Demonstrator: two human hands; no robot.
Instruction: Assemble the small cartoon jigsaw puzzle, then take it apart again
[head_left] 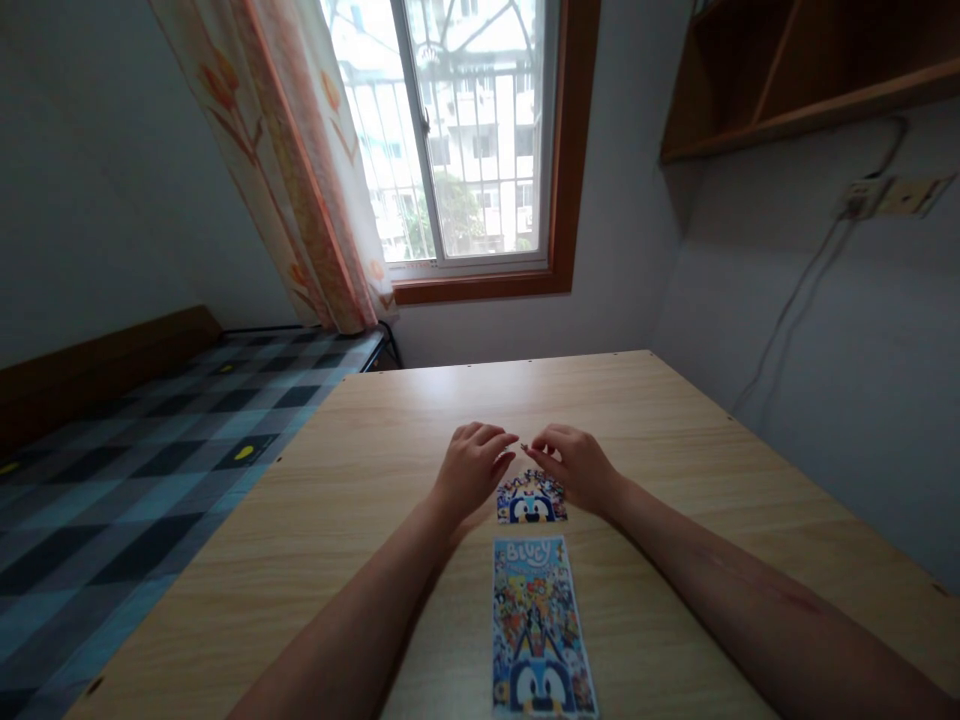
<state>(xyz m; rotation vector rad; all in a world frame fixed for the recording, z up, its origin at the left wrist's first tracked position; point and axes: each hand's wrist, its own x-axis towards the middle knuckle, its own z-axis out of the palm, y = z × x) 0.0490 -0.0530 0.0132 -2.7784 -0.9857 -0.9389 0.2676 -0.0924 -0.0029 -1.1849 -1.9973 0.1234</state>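
My right hand pinches a tiny puzzle piece between thumb and fingertips. Facing it, my left hand has its fingers loosely curved, with the thumb apart from them and nothing visible between. Both hands hover over the far edge of a partly assembled jigsaw puzzle, which shows a blue cartoon dog's face and an uneven upper edge. Closer to me lies a tall picture sheet headed "BLUEY", with the same dog face at its bottom and many small characters above. The piece's print is too small to make out.
Under everything is a light wooden table. A bed with a checked cover stands to the left. Behind the table are a window and a flowered curtain. A shelf and a cable are on the right wall.
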